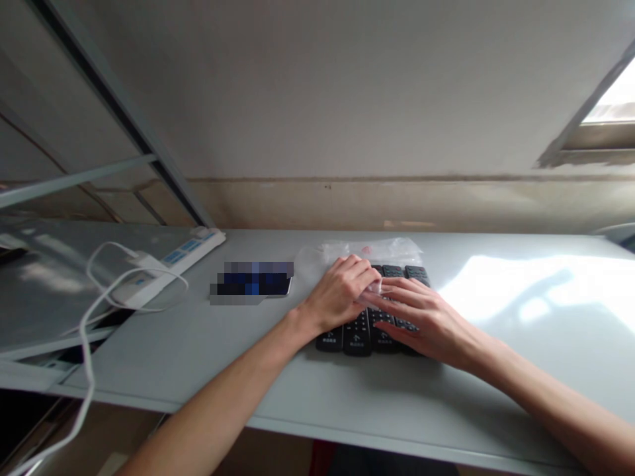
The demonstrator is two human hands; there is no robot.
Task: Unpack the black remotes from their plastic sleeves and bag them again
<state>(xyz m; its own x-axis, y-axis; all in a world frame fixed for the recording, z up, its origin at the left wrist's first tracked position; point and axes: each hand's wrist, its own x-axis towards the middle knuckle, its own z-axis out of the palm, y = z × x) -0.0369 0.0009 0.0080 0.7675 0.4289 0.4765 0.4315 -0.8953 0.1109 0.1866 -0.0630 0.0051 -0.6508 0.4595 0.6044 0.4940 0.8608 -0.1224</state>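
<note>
One smooth grey desk (163, 357) bears our long, black, button-studded remotes (357, 336), probably rowed side by side for steadiness, before crinkled clear plastic (377, 250). Over them, our right hand (429, 322) stretches nearly straight fingers, their grip unclear; our left hand (342, 289) curls around a small white scrap (376, 288).

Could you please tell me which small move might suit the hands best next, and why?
Perhaps ease the right hand back a little: its fingers stretch over the remotes, hiding part of them, and its fingertips lie close to the curled left hand by a small white item that I cannot identify.
</note>
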